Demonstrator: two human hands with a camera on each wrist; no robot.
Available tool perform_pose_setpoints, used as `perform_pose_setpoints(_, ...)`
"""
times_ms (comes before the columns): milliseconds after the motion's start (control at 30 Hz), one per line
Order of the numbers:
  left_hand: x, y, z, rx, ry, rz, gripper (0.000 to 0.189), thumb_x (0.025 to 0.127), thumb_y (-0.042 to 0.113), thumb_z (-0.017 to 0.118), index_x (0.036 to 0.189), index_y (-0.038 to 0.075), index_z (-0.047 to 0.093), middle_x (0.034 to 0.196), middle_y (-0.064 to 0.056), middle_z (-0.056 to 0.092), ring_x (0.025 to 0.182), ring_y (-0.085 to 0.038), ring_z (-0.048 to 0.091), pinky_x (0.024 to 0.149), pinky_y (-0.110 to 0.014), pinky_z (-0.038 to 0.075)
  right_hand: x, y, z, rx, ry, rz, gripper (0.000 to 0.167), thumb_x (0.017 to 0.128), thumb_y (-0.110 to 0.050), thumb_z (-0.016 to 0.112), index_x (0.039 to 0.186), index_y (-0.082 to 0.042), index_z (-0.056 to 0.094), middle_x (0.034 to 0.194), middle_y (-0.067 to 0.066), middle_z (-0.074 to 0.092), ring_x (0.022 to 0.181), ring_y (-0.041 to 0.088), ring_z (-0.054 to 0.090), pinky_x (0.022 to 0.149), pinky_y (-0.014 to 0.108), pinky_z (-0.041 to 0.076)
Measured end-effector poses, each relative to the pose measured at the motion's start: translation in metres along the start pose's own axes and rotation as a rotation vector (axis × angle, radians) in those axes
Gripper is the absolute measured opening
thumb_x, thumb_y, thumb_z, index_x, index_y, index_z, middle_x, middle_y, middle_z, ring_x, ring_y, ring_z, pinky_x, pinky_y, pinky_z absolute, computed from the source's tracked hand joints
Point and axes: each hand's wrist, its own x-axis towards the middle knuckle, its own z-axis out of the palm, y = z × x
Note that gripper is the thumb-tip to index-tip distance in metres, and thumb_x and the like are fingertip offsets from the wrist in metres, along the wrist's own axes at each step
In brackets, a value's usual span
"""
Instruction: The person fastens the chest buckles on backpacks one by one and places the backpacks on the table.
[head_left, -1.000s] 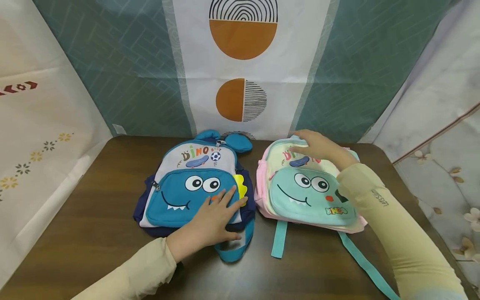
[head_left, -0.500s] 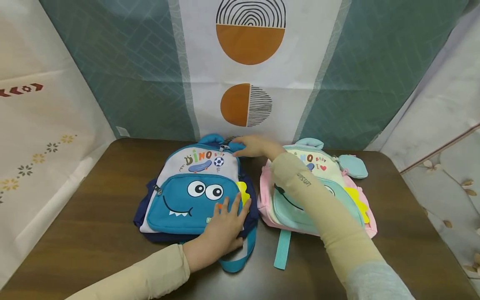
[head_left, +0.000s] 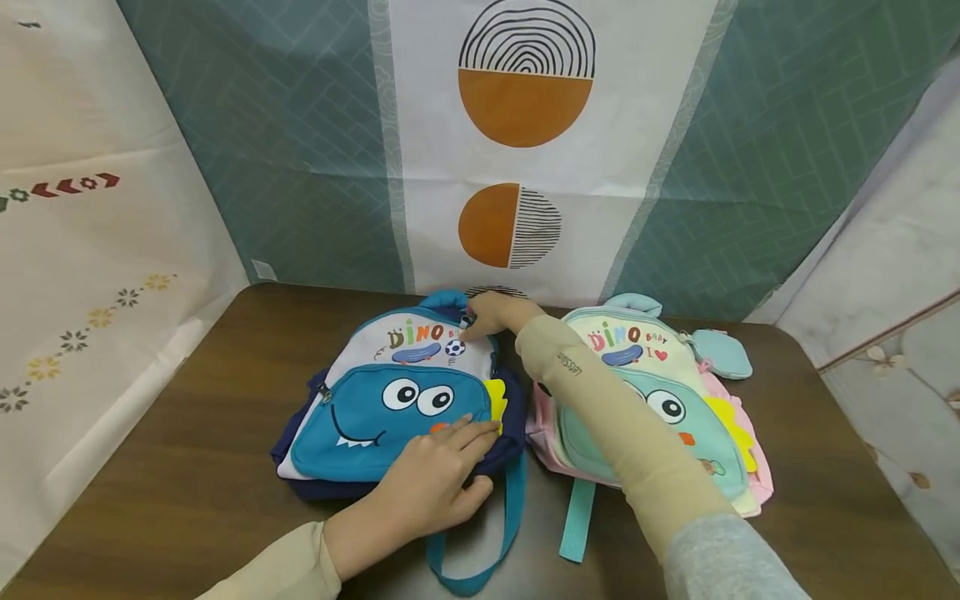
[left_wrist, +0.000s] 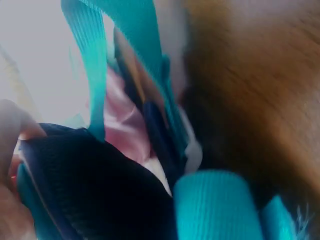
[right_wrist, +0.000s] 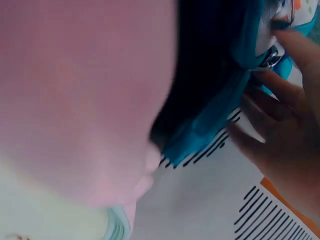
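Note:
A blue and white dinosaur backpack [head_left: 352, 417] lies face up on the brown table in the head view. My left hand [head_left: 431, 479] rests on its lower right front, fingers extended beside the yellow scalloped trim [head_left: 497, 404]. At the top of that bag, my right hand [head_left: 497, 315] pinches the zipper pull [head_left: 467, 322] between thumb and fingers. The right wrist view shows these fingers [right_wrist: 280, 87] at the bag's teal edge. A mint and pink dinosaur backpack [head_left: 723, 454] lies to the right, its front partly hidden by my right forearm.
A teal strap [head_left: 513, 508] loops out below the blue bag. One mint strap [head_left: 577, 521] hangs toward the table's front. A small mint pouch [head_left: 722, 353] is attached at the other bag's upper right. Patterned cloth [head_left: 330, 167] stands behind the table [head_left: 172, 467].
My right hand has left the top of the mint backpack and moved left to the blue backpack's zipper pull. The left hand stays on the blue backpack, its spread fingers drawn closer together.

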Motion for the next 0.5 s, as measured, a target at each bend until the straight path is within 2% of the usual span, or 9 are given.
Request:
perform_pose_setpoints(67, -0.002, -0.002, -0.005, -0.046, 0.072, 0.010, 0.038, 0.077, 0.017, 0.062, 0.114, 0.009, 0.066, 0.117, -0.002, 0.065, 0.108, -0.024, 0.061, 0.076, -0.037, 0.055, 0.000, -0.002, -0.001, -0.009, 0.098, -0.022, 0.036, 0.087, -0.036, 0.064, 0.110, -0.009, 0.060, 0.099, 0.005, 0.060, 0.093, 0.020, 0.053, 0.080, 0.030, 0.046)
perform_pose_setpoints(167, -0.005, -0.004, -0.014, -0.127, 0.146, -0.003, 0.040, 0.074, 0.013, 0.064, 0.114, 0.011, 0.066, 0.117, 0.000, 0.064, 0.110, -0.021, 0.061, 0.079, -0.037, 0.054, -0.004, -0.004, -0.006, -0.079, 0.268, -0.083, 0.013, 0.088, -0.024, 0.061, 0.086, -0.011, 0.058, 0.073, 0.000, 0.051, 0.073, 0.016, 0.050, 0.062, 0.025, 0.037)
perform_pose_setpoints(233, -0.007, -0.006, -0.023, -0.166, 0.174, -0.024, 0.042, 0.072, 0.012, 0.066, 0.114, 0.012, 0.066, 0.119, 0.002, 0.064, 0.111, -0.019, 0.060, 0.082, -0.037, 0.053, -0.008, -0.006, -0.011, -0.108, 0.356, -0.117, 0.014, 0.086, -0.020, 0.059, 0.075, -0.012, 0.055, 0.064, -0.001, 0.044, 0.066, 0.015, 0.047, 0.057, 0.025, 0.032)
perform_pose_setpoints(300, -0.011, -0.005, -0.032, -0.175, 0.205, -0.037, 0.044, 0.069, 0.013, 0.068, 0.114, 0.013, 0.066, 0.120, 0.003, 0.063, 0.110, -0.016, 0.060, 0.083, -0.037, 0.052, -0.013, -0.009, -0.019, -0.114, 0.406, -0.145, 0.016, 0.084, -0.019, 0.060, 0.070, -0.014, 0.054, 0.061, -0.002, 0.041, 0.063, 0.015, 0.045, 0.055, 0.025, 0.030)
perform_pose_setpoints(367, -0.016, -0.003, -0.042, -0.130, 0.249, -0.038, 0.045, 0.067, 0.014, 0.067, 0.113, 0.014, 0.066, 0.120, 0.003, 0.063, 0.106, -0.016, 0.062, 0.081, -0.036, 0.053, -0.020, -0.012, -0.028, -0.095, 0.422, -0.163, 0.016, 0.082, -0.018, 0.061, 0.068, -0.014, 0.055, 0.060, -0.002, 0.042, 0.062, 0.015, 0.046, 0.055, 0.025, 0.030)
perform_pose_setpoints(400, -0.018, -0.002, -0.047, -0.079, 0.271, -0.035, 0.046, 0.066, 0.014, 0.066, 0.112, 0.014, 0.066, 0.120, 0.002, 0.063, 0.103, -0.016, 0.063, 0.079, -0.037, 0.054, -0.023, -0.012, -0.032, -0.073, 0.426, -0.163, 0.016, 0.082, -0.018, 0.062, 0.068, -0.014, 0.055, 0.060, -0.002, 0.044, 0.062, 0.015, 0.046, 0.054, 0.024, 0.031)
perform_pose_setpoints(500, -0.027, 0.003, -0.059, 0.141, 0.320, -0.052, 0.052, 0.064, 0.016, 0.061, 0.115, 0.012, 0.065, 0.118, -0.003, 0.064, 0.096, -0.022, 0.065, 0.075, -0.041, 0.055, -0.033, -0.013, -0.043, -0.022, 0.455, -0.155, 0.015, 0.080, -0.018, 0.063, 0.068, -0.012, 0.055, 0.061, -0.001, 0.046, 0.061, 0.016, 0.046, 0.054, 0.024, 0.031)
